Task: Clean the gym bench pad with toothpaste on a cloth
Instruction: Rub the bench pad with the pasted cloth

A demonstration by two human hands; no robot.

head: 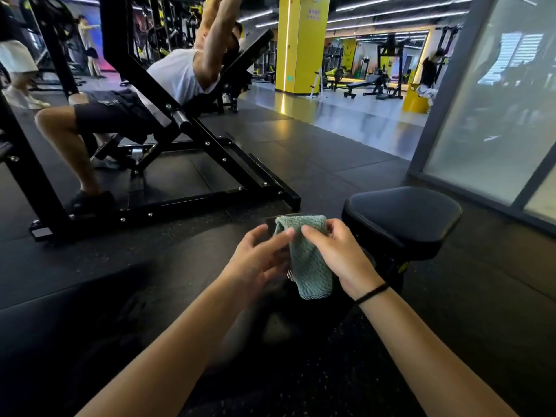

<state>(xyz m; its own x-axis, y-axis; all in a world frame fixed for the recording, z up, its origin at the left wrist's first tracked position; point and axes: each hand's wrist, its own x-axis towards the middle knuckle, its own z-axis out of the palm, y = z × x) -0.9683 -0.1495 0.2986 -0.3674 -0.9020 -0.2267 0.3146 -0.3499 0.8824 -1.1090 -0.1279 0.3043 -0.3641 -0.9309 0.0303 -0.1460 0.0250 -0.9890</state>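
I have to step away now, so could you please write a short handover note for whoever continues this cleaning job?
Right hand: holds the green cloth by its upper edge in a pinch grip.
Left hand: fingertips on the cloth's left side, helping fold or steady it.
The cloth hangs folded, in front of the black bench pad, not touching it.
No toothpaste tube is in view; none visible on the cloth.
Left: apply toothpaste, wipe the pad.

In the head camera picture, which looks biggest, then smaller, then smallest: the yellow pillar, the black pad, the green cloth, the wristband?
1. Yellow pillar and black pad: about alike in the picture, and the pillar is far off, so no ranking between them.
2. Green cloth.
3. Wristband.
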